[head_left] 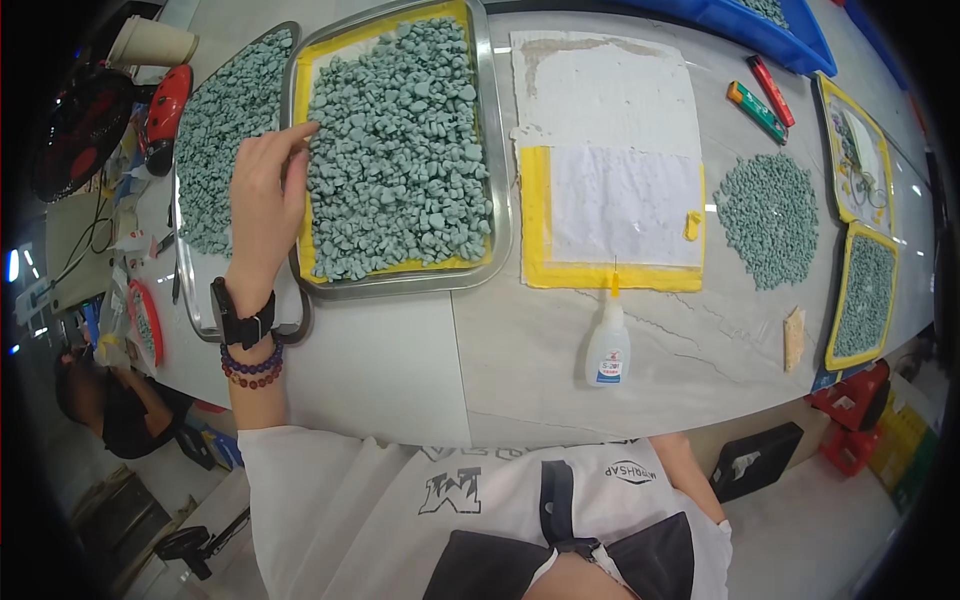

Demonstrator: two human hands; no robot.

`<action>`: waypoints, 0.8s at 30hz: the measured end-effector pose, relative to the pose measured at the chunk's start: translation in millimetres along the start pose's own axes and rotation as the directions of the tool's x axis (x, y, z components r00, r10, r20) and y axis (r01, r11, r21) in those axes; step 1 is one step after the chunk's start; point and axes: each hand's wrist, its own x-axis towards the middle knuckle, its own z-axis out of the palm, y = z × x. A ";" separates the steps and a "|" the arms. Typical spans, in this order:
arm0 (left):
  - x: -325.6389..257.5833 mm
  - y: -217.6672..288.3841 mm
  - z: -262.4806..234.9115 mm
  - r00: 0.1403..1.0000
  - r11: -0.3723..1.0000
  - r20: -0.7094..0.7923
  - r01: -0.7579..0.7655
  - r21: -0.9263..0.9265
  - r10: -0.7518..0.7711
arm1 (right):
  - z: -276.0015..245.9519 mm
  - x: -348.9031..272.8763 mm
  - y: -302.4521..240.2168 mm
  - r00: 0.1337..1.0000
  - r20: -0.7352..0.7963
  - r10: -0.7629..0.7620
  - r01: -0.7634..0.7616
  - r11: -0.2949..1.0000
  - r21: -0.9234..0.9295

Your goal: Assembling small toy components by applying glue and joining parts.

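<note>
My left hand (268, 190) is at the left rim of a metal tray (503, 200), its fingertips touching the edge of a heap of grey-green stones (395, 150). Its fingers stretch toward the stones, with the thumb a little apart below them; nothing shows in its grasp. The stones lie on a yellow-edged board (310, 245) inside the tray. Of my right arm only a part shows at the lower right, below the table edge; the hand is out of view. Right of the tray lies a white board (610, 90) with yellow tape, and a small glue bottle (608, 350) in front of it.
Another tray of stones (225, 130) lies at the left, near a red fan part (168, 115) and a paper cup (155, 42). A pile of small stones (768, 220), two cutters (757, 112) and yellow-edged frames (862, 295) are at right. A blue bin (800, 45) stands behind.
</note>
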 end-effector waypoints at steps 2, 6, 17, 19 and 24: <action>-1.9 4.1 -1.5 1.000 1.000 -0.008 -0.001 -0.002 0.001 | 0.6 0.4 -0.7 1.000 0.005 -0.018 0.019 1.000 -0.021; -8.6 22.0 -20.1 0.991 0.994 -0.094 0.087 -0.071 -0.093 | 0.6 -3.5 -0.5 0.999 0.014 -0.036 0.037 0.998 -0.048; -65.9 150.9 11.6 0.460 -0.307 0.789 0.882 -0.356 0.408 | -32.4 -16.1 81.2 0.946 -0.113 0.303 -0.316 0.940 -0.129; -67.9 154.9 16.4 0.519 -0.350 0.776 0.845 -0.404 0.359 | -53.6 -21.6 50.8 0.968 -0.095 0.234 -0.249 0.946 -0.207; -63.7 149.1 19.7 0.528 -0.482 0.765 0.812 -0.329 0.369 | -151.9 -25.5 -96.4 0.938 0.037 -0.345 0.297 0.854 0.428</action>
